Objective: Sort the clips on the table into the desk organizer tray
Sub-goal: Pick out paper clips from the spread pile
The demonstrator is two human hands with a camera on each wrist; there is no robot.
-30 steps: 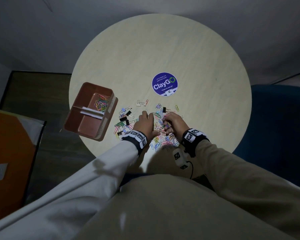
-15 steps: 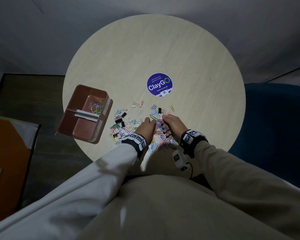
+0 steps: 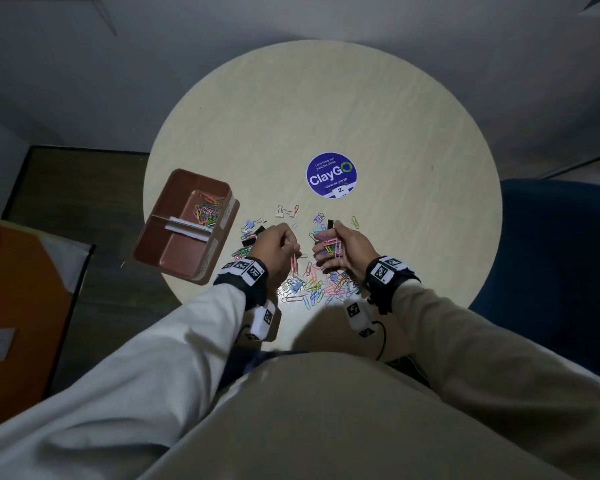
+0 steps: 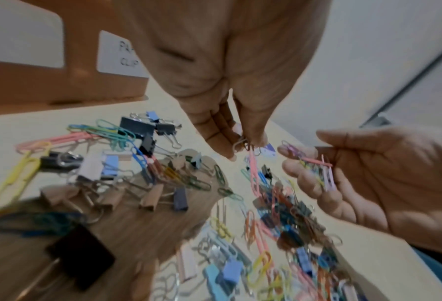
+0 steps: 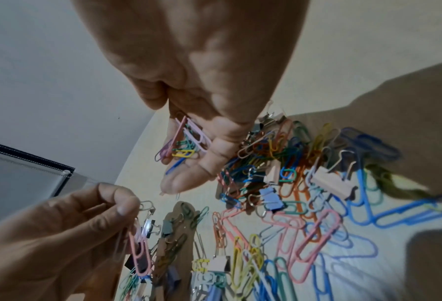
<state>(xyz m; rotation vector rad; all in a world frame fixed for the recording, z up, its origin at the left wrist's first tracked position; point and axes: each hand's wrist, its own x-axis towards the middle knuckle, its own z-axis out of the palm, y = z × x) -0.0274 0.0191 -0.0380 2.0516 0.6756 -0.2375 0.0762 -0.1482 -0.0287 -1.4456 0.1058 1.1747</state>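
A heap of coloured paper clips and binder clips [image 3: 312, 284] lies on the round table [image 3: 361, 109] near its front edge. My left hand [image 3: 291, 249] is just above the heap and pinches a pink paper clip [image 3: 293, 266] that hangs down; with it is a silver clip [image 5: 146, 205]. Beside it, my right hand [image 3: 326, 245] is turned palm up and cups a bunch of paper clips [image 5: 184, 140] in curled fingers. The brown organizer tray [image 3: 181, 252] overhangs the table's left edge. Its far compartment holds coloured paper clips [image 3: 207, 211].
A purple ClayGo sticker [image 3: 331, 174] marks the table's middle. Stray binder clips [image 3: 286, 211] lie between the sticker and the heap. A blue chair [image 3: 551, 258] stands to the right, an orange cabinet [image 3: 18, 292] to the left. A white label [image 4: 122, 55] is on the tray's side.
Both hands have come up off the heap. The left one now lifts a pink paper clip, and the right has turned palm up with its bunch of clips.
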